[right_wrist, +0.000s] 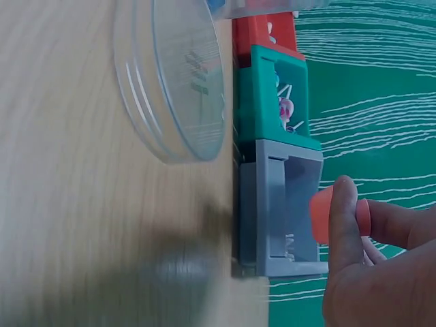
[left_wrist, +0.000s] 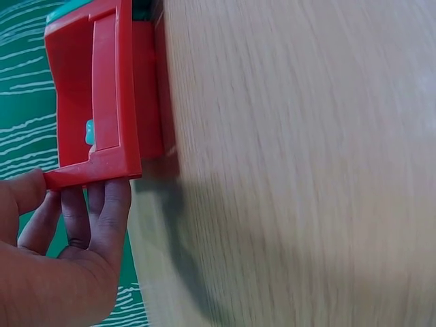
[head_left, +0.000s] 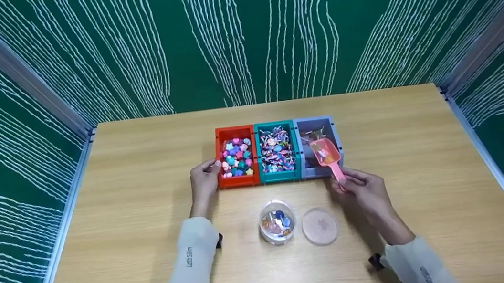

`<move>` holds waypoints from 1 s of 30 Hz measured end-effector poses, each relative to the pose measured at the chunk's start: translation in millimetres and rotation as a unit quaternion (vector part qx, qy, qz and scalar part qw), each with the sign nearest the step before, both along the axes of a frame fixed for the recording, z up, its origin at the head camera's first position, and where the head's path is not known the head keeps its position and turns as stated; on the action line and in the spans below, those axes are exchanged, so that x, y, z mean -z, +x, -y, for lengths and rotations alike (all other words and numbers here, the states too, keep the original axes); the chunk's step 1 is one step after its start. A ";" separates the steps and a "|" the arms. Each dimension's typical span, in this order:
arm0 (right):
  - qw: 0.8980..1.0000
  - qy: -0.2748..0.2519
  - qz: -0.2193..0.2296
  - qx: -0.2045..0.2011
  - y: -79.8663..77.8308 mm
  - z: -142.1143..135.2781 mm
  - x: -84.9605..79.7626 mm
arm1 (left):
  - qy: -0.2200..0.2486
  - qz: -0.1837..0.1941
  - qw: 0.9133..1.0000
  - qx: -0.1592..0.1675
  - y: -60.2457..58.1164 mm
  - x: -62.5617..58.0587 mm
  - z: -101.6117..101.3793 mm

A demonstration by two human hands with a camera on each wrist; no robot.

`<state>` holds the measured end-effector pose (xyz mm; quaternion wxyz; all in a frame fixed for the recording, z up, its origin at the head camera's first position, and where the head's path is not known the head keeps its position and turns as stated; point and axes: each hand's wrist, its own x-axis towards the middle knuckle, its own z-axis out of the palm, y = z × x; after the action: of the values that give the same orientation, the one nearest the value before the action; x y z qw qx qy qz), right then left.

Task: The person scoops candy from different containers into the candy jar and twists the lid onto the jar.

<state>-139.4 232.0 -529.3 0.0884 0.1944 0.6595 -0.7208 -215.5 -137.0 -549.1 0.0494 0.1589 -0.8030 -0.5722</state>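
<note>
Left hand (head_left: 203, 178) steadying the red bin (head_left: 235, 157) of bright beads, thumb and fingers pinching its near-left corner. Further right, right hand (head_left: 364, 190) pinching the handle of the pink scoop (head_left: 326, 154), loaded and held over the grey bin (head_left: 317, 147). Probably mid-transfer: next, likely a level carry back to the open clear jar (head_left: 277, 221) beside its lid (head_left: 319, 225), then a gentle tip.
</note>
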 end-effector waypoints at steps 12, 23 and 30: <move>0.999 0.033 0.006 -0.029 27.9 -6.3 -4.6 | -0.022 -0.033 0.999 0.002 8.4 1.0 1.5; 0.998 0.026 -0.006 -0.054 49.4 -0.7 -16.0 | -0.059 -0.056 0.994 0.072 64.5 -13.7 -15.5; 0.998 0.024 -0.012 -0.063 60.3 4.1 -20.5 | -0.065 -0.029 0.972 0.223 100.7 -19.0 -24.0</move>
<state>-79.0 227.9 -508.7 0.1214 0.1460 0.6885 -0.7000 -114.8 -113.0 -530.1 -0.0463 -0.0440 -0.8519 -0.5198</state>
